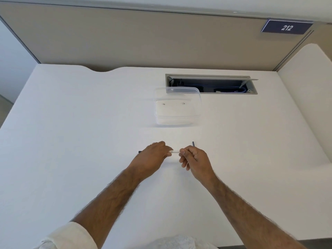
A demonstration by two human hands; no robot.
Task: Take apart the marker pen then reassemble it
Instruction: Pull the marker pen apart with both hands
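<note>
Both my hands hold a white marker pen barrel (174, 151) level above the white desk, near its middle. My left hand (152, 156) grips the barrel's left part, and a dark end (140, 151) sticks out past its knuckles on the left. My right hand (194, 159) pinches the barrel's right end between thumb and fingers. A small dark piece, probably the cap (193, 143), lies on the desk just behind my right hand. Most of the pen is hidden inside my fists.
A clear plastic container (177, 119) stands on the desk behind my hands. Behind it an open cable hatch (212, 84) is set into the desk (71, 123). A beige partition with a "212" sign (286, 27) closes the back.
</note>
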